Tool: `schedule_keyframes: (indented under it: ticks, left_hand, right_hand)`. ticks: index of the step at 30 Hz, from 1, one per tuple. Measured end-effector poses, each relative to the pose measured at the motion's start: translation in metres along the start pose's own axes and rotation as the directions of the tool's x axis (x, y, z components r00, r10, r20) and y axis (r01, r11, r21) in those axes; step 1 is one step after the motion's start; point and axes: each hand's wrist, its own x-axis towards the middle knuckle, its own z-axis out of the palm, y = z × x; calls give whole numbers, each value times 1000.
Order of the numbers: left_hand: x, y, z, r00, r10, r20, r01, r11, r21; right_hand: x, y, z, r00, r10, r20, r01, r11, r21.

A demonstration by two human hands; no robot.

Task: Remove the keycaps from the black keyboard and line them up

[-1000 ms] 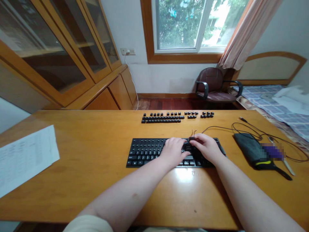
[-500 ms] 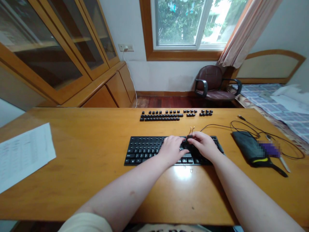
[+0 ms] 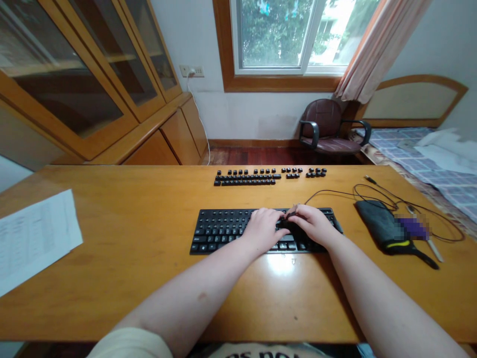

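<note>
Fine keyboard (image 3: 219, 228) work, seemingly: right hand (image 3: 315, 223) pinches a small dark tool (image 3: 291, 215), left hand (image 3: 263, 227) rests spread alongside; steadiness next!

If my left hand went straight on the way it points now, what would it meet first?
Most likely your right hand, which pinches a small dark object just ahead of your left hand over the keyboard. Depth is unclear from one view, so it might slip past.
</note>
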Motion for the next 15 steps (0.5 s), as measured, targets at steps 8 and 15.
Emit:
schedule_keyframes:
  ticks: [8, 15]
  left_hand:
    - [3, 1, -1, 1000, 19, 19, -19, 1000, 17]
    - [8, 1, 1, 1000, -18, 21, 17, 999, 44]
  right_hand:
    - [-2, -8, 10, 995, 31, -92, -38, 996, -77]
    - [-2, -5, 17, 982, 78, -173, -101, 987, -125]
